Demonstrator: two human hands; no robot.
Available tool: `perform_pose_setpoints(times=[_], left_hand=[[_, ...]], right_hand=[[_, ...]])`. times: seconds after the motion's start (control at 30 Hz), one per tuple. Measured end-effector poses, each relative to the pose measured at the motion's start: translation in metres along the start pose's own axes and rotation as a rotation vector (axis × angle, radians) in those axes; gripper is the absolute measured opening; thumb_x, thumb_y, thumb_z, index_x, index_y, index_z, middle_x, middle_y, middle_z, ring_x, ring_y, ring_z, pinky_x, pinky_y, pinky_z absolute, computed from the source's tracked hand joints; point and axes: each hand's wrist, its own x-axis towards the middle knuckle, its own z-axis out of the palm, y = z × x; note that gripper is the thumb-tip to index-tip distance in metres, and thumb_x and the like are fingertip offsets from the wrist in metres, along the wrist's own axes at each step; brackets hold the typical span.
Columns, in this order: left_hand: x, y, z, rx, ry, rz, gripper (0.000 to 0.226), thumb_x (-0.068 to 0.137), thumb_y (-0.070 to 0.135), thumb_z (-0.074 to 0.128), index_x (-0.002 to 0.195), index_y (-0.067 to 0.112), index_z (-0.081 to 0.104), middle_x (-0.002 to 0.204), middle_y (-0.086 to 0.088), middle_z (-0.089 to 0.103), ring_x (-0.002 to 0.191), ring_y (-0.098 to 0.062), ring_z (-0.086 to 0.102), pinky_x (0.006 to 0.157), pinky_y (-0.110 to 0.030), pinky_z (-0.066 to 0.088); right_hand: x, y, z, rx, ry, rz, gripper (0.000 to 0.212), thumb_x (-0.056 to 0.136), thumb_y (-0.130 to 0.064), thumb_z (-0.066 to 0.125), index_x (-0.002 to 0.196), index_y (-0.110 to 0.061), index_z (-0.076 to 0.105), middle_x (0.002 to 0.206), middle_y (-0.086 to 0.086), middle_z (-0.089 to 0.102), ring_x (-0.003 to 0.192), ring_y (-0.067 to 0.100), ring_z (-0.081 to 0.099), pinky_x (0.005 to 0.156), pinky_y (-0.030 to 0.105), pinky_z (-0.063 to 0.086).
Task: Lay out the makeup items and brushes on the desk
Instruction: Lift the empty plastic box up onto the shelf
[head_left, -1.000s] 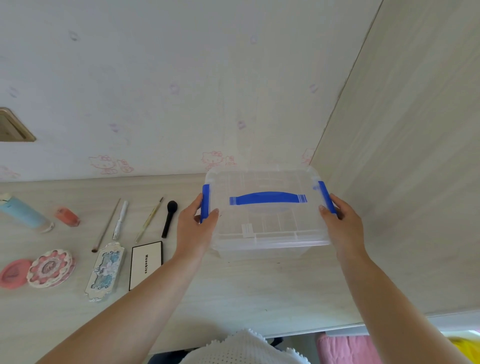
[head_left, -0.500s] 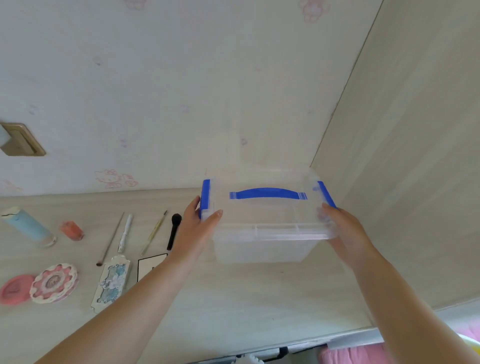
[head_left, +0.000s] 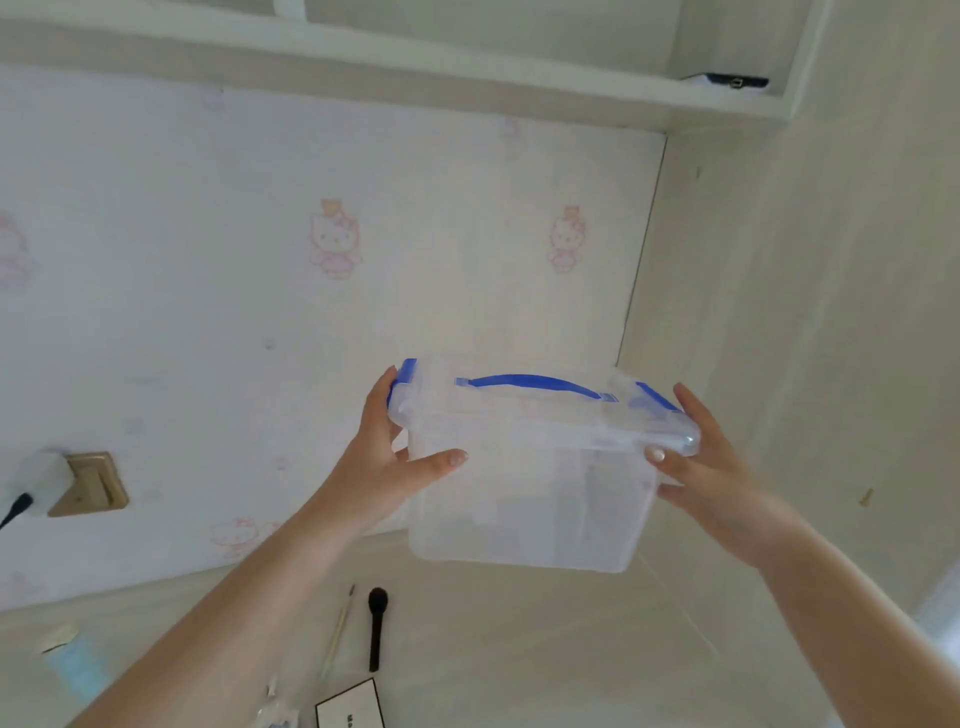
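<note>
A: Clear plastic, faintly frosted: a storage box (head_left: 524, 483) with a snap-on lid, a blue strap handle (head_left: 527, 385) arched across the top and a blue latch (head_left: 401, 382) at each end. Rounded corners, smooth walls. Nothing can be made out inside it.

B: Where is it?

A: Held up off the tabletop (head_left: 519, 649), in front of the back wall near the tabletop's far right corner, tilted so its near wall faces the camera.

B: Hands?

A: Left hand (head_left: 387, 462) grips the left end; fingers (head_left: 384, 395) curled up against the blue latch, thumb laid across the near wall. Right hand (head_left: 714, 467) grips the right end; thumb pressed under the lid rim, fingers spread behind the right latch (head_left: 657, 397).

B: And on the tabletop?

A: Pale wood-grain laminate. Below the box lie a black brush (head_left: 376, 626) with a rounded head and, just left of it, a thin pale-handled brush (head_left: 338, 629), both pointing toward the back wall. At the near edge a white card box (head_left: 350, 707) with a black border, cut off by the frame. Toward the left edge a light blue tube (head_left: 72, 665), blurred.

B: Surroundings?

A: Wallpaper (head_left: 260, 291) with faint pink cartoon cats, a beige wall socket (head_left: 88, 483) at left with a plug in it, a white shelf (head_left: 415, 57) overhead, a pale wood side panel (head_left: 805, 312) on the right. The left forearm crosses over the laid-out items.
</note>
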Motion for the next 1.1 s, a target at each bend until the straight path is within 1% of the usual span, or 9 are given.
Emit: perform_pose_setpoints(times=[0.1, 0.23, 0.37, 0.43, 0.53, 0.7, 0.8, 0.9, 1.1], left_hand=[[-0.007, 0.028, -0.004, 0.063, 0.074, 0.060, 0.098, 0.077, 0.016, 0.075, 0.147, 0.034, 0.009, 0.136, 0.032, 0.033, 0.119, 0.016, 0.037, 0.066, 0.005, 0.039], [-0.014, 0.062, 0.001, 0.080, 0.175, 0.135, 0.099, 0.076, 0.022, 0.076, 0.149, 0.032, 0.010, 0.146, 0.020, 0.034, 0.127, 0.007, 0.037, 0.074, -0.005, 0.040], [-0.021, 0.096, 0.015, 0.077, 0.272, 0.205, 0.093, 0.074, 0.037, 0.076, 0.146, 0.034, 0.018, 0.143, 0.013, 0.042, 0.129, 0.002, 0.041, 0.097, -0.020, 0.034], [-0.023, 0.112, 0.023, 0.060, 0.298, 0.253, 0.093, 0.071, 0.041, 0.077, 0.144, 0.036, 0.020, 0.140, 0.011, 0.046, 0.129, 0.000, 0.043, 0.096, -0.020, 0.036], [-0.031, 0.136, 0.041, 0.014, 0.343, 0.334, 0.097, 0.071, 0.031, 0.080, 0.144, 0.040, 0.017, 0.140, 0.016, 0.044, 0.130, 0.002, 0.041, 0.095, -0.019, 0.037], [-0.044, 0.178, 0.060, 0.001, 0.423, 0.445, 0.105, 0.063, 0.034, 0.085, 0.143, 0.046, 0.018, 0.141, 0.017, 0.041, 0.130, 0.000, 0.042, 0.106, -0.031, 0.039], [-0.049, 0.203, 0.065, 0.013, 0.489, 0.512, 0.097, 0.072, 0.022, 0.079, 0.144, 0.046, 0.019, 0.142, 0.013, 0.037, 0.127, -0.005, 0.046, 0.098, -0.025, 0.040], [-0.052, 0.224, 0.062, 0.091, 0.484, 0.568, 0.096, 0.065, 0.037, 0.083, 0.141, 0.048, 0.025, 0.145, 0.013, 0.034, 0.125, -0.012, 0.051, 0.102, -0.035, 0.044], [-0.050, 0.265, 0.061, 0.176, 0.481, 0.632, 0.100, 0.056, 0.054, 0.079, 0.137, 0.058, 0.021, 0.143, 0.027, 0.038, 0.127, -0.007, 0.049, 0.109, -0.042, 0.036]], right_hand=[[-0.008, -0.023, -0.003, -0.082, -0.063, -0.102, 0.120, 0.038, -0.037, 0.091, 0.134, -0.055, 0.023, 0.138, -0.026, 0.044, 0.119, -0.005, 0.050, 0.098, 0.036, 0.043], [-0.006, -0.051, -0.012, -0.195, -0.043, -0.229, 0.099, 0.075, -0.007, 0.075, 0.136, -0.054, 0.013, 0.136, -0.029, 0.043, 0.119, -0.014, 0.043, 0.108, 0.033, 0.036], [-0.007, -0.088, -0.023, -0.229, 0.022, -0.366, 0.091, 0.078, -0.024, 0.073, 0.143, -0.048, 0.014, 0.138, -0.011, 0.050, 0.128, 0.004, 0.046, 0.109, 0.036, 0.036], [-0.007, -0.106, -0.029, -0.234, 0.024, -0.445, 0.084, 0.078, -0.030, 0.073, 0.142, -0.045, 0.020, 0.135, -0.008, 0.054, 0.128, 0.008, 0.047, 0.110, 0.042, 0.036], [-0.013, -0.137, -0.039, -0.235, 0.011, -0.579, 0.069, 0.084, -0.024, 0.067, 0.139, -0.039, 0.029, 0.128, -0.008, 0.060, 0.123, 0.009, 0.053, 0.109, 0.043, 0.038], [-0.023, -0.179, -0.049, -0.187, 0.065, -0.715, 0.061, 0.081, -0.027, 0.068, 0.126, -0.055, 0.039, 0.120, -0.020, 0.060, 0.116, 0.004, 0.058, 0.099, 0.032, 0.045], [-0.023, -0.196, -0.055, -0.131, 0.091, -0.754, 0.071, 0.068, -0.048, 0.071, 0.129, -0.057, 0.035, 0.132, -0.015, 0.049, 0.119, 0.012, 0.056, 0.099, 0.035, 0.045], [-0.021, -0.208, -0.061, -0.112, 0.072, -0.762, 0.085, 0.064, -0.059, 0.074, 0.137, -0.051, 0.030, 0.145, -0.015, 0.038, 0.121, 0.019, 0.056, 0.101, 0.047, 0.045], [-0.013, -0.235, -0.061, -0.063, 0.040, -0.901, 0.063, 0.083, -0.023, 0.066, 0.135, -0.045, 0.038, 0.120, -0.030, 0.057, 0.112, 0.005, 0.060, 0.102, 0.042, 0.044]])
